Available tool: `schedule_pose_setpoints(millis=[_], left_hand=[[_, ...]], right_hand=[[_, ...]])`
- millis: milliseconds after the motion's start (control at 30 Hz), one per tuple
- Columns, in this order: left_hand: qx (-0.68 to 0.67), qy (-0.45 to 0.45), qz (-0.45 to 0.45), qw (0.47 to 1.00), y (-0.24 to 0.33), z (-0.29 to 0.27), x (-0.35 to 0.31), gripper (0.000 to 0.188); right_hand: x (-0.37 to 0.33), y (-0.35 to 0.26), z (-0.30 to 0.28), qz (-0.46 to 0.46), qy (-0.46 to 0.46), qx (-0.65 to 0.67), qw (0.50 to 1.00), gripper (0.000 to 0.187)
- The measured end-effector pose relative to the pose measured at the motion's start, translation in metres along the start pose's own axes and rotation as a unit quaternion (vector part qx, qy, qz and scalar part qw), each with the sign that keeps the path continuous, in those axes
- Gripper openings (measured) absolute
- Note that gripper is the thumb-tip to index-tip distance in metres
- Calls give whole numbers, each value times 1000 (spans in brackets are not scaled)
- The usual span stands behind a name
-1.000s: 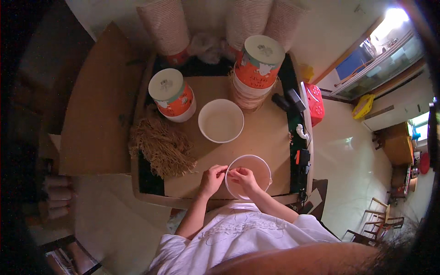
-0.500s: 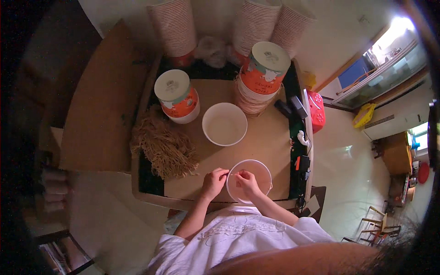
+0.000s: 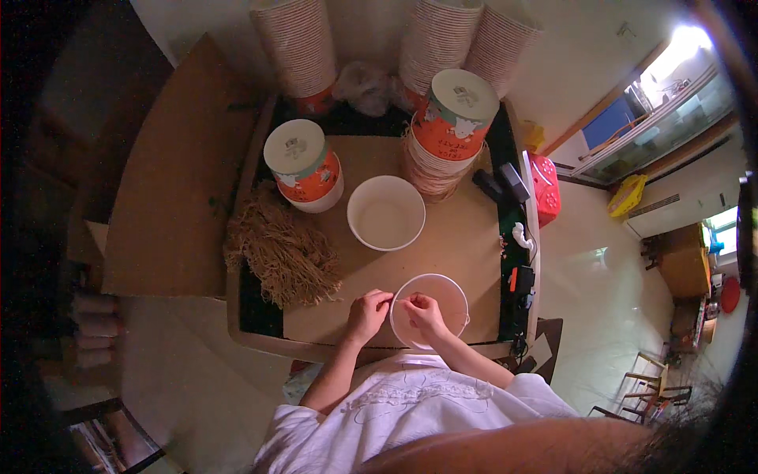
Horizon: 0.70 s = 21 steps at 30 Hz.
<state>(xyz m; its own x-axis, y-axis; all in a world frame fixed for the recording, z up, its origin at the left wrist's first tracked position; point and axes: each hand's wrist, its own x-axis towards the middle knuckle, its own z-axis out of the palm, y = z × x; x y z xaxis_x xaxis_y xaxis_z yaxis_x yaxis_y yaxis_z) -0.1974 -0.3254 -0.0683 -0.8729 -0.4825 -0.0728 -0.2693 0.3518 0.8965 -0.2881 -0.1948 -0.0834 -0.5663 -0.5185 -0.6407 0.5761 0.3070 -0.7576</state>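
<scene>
A white paper bucket (image 3: 452,296) stands open end up at the table's near edge, with a thin loop at its right rim. Outside its left rim, the fingers of my left hand (image 3: 368,317) are pinched together against the edge. My right hand (image 3: 426,317) reaches over the opening, its fingertips pinched just inside that same side. Whatever lies between the fingertips is too small to make out. Beyond them sits a second white bucket (image 3: 386,213), open and upright. A bundle of brown twine cords (image 3: 288,253) lies to the left.
Upside-down orange buckets stand at left (image 3: 312,178) and in a stack at right (image 3: 448,142). Tall stacks of paper buckets (image 3: 296,47) line the back. Black devices (image 3: 501,186) and cables lie along the right edge, beside a red basket (image 3: 543,189). A cardboard sheet (image 3: 170,182) leans left.
My right hand's fingertips have shifted very slightly inside the near bucket. My left hand stays at the rim, and the view has tilted a touch.
</scene>
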Motion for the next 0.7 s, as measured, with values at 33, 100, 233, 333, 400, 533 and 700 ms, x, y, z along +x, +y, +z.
schedule_pose_setpoints(millis=[33, 100, 233, 333, 400, 533, 700], left_hand=[[-1, -1, 0, 1000, -1, 0, 0, 17], [-3, -2, 0, 1000, -1, 0, 0, 17], [-3, 0, 1, 1000, -1, 0, 0, 17], [-7, 4, 3, 1000, -1, 1, 0, 16], [-9, 6, 3, 1000, 0, 1, 0, 16], [10, -1, 11, 1000, 3, -1, 0, 16], [24, 1, 12, 1000, 3, 1, 2, 11]], right_hand=[[0, 0, 0, 2, -1, 6, 1000, 9], [0, 0, 0, 1, 0, 3, 1000, 9], [1, 1, 0, -1, -3, 1, 1000, 9], [2, 1, 1, -1, -3, -3, 1000, 9], [2, 0, 2, -5, -4, -7, 1000, 10], [-1, -4, 1, -8, -18, -13, 1000, 11], [-4, -9, 2, -20, -17, -41, 999, 12]])
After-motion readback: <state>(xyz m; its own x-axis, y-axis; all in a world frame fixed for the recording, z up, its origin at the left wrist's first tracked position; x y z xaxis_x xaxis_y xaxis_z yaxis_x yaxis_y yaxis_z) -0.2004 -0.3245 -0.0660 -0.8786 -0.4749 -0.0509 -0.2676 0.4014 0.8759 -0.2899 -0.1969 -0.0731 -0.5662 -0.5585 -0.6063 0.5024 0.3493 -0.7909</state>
